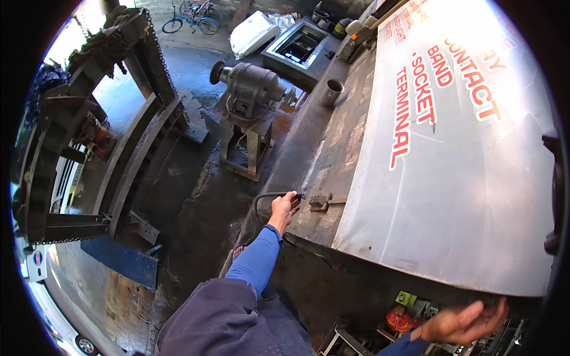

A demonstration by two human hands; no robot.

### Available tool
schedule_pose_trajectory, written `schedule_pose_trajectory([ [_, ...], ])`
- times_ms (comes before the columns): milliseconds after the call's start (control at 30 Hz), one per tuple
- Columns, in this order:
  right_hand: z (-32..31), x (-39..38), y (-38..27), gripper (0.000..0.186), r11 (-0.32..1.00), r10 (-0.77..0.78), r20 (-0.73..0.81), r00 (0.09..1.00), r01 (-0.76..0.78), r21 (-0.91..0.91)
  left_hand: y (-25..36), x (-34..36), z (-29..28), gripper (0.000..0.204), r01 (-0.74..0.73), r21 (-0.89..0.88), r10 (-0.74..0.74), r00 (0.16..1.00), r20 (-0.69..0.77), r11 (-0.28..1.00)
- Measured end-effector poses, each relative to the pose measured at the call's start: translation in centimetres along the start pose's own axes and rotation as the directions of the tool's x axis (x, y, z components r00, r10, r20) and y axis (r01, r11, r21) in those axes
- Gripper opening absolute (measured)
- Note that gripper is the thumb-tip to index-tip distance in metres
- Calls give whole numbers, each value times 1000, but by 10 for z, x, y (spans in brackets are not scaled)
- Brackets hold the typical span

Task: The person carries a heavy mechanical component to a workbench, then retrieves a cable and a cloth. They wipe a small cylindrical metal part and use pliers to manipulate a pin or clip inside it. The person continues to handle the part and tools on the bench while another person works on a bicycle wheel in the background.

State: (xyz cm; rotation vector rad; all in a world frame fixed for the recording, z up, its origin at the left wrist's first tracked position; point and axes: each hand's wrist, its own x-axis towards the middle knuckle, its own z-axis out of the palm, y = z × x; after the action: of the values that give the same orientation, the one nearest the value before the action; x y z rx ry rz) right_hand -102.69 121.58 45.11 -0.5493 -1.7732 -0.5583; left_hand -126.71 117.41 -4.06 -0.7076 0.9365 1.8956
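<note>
My left hand (284, 209), at the end of a blue sleeve, is closed around the end of a black hose (261, 197) at the near left edge of the workbench (338, 142). The hose loops left and down from my fingers. Just right of that hand, a small dark metal block (319, 203) lies on the bench. A large grey-white printed sheet (380, 202) with red lettering covers the bench's right side. Below the sheet's near edge, my right hand (463, 323) is held out, palm partly up and fingers apart, with nothing in it.
A metal cup (331, 93) stands farther along the bench. Left of it, a grinder-like motor (252, 83) sits on a metal stand. A heavy steel frame (133, 154) with chains rises at left. Beneath the bench lie a red object (402, 319) and metal parts. Small bicycles (191, 19) stand far back.
</note>
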Motion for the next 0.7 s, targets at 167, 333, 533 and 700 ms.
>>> schedule_pose_trajectory([
  [167,47,-14,14,54,987,-149,-192,970,133,-95,-13,26,11,20,-105,53,107,994,-28,993],
  [333,39,-18,23,53,964,-216,-144,966,188,-186,-19,21,18,19,-164,143,159,986,43,976],
  [533,46,-23,25,51,964,-229,-136,964,204,-171,-19,18,21,21,-169,144,161,985,62,975],
  [700,50,-21,30,50,965,-236,-147,961,214,-152,-15,18,29,23,-143,261,132,990,59,955],
])
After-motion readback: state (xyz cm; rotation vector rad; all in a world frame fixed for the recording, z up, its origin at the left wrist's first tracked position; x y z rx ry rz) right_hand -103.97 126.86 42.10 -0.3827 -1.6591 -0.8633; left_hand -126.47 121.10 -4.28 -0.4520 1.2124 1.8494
